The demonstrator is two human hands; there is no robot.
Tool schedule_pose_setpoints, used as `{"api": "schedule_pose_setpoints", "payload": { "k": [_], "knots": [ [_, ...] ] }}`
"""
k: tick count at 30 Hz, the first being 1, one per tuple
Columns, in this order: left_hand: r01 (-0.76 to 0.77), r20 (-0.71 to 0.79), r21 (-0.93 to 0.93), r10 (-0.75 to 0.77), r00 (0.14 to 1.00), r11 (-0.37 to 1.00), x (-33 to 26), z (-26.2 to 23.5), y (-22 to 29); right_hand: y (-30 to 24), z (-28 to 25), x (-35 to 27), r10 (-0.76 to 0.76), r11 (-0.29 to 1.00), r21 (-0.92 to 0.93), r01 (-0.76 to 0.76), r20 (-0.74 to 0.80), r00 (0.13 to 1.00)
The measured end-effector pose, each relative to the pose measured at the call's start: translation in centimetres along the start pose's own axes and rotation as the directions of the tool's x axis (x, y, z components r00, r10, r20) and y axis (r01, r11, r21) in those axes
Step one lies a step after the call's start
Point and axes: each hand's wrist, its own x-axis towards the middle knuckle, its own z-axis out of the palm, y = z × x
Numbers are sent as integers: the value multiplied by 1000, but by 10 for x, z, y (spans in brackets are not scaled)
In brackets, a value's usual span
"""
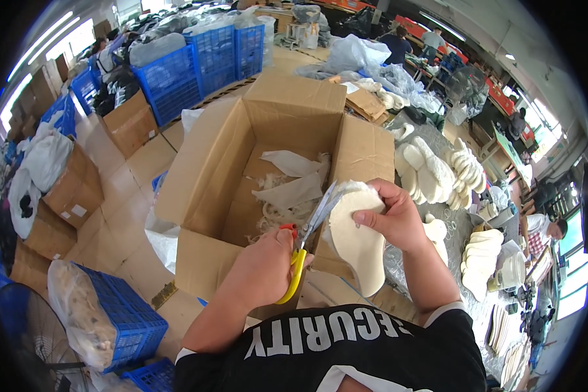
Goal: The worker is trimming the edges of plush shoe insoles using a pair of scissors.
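In my left hand (262, 269) is a pair of scissors (298, 258) with yellow and red handles, its blades pointing up and away from me. My right hand (398, 215) pinches a cream insole (358, 238) with a fluffy edge, thumb on its flat face. The scissor blades lie along the insole's upper left edge; whether they touch it I cannot tell. Beneath and beyond both hands stands an open cardboard box (202, 170). Pale fleece scraps (294, 189) and loose trimmings lie on its bottom.
On the right, a work table (460, 238) bears fleecy insoles (431, 166) and a stack of cream insoles (480, 258). Blue crates (170, 78) line the far left, and another blue crate (130, 326) with a plastic bag stands near left. Other people work far off.
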Motion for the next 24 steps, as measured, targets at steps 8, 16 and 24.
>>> {"api": "schedule_pose_setpoints", "payload": {
  "k": [8, 16, 24],
  "knots": [
    [-175, 10, -23, 175, 985, 984, -7, 6, -9, -10, 14, -7, -16, 1000, 9, 15, 70, 997],
    [-246, -9, 94, 248, 969, 965, -23, -9, -18, 1, 16, -16, 15, 997, -83, -4, 125, 992],
    [-270, 101, 94, 260, 960, 958, -27, -18, -17, 5, 20, -12, -46, 994, -83, 64, 203, 978]
  ]
}}
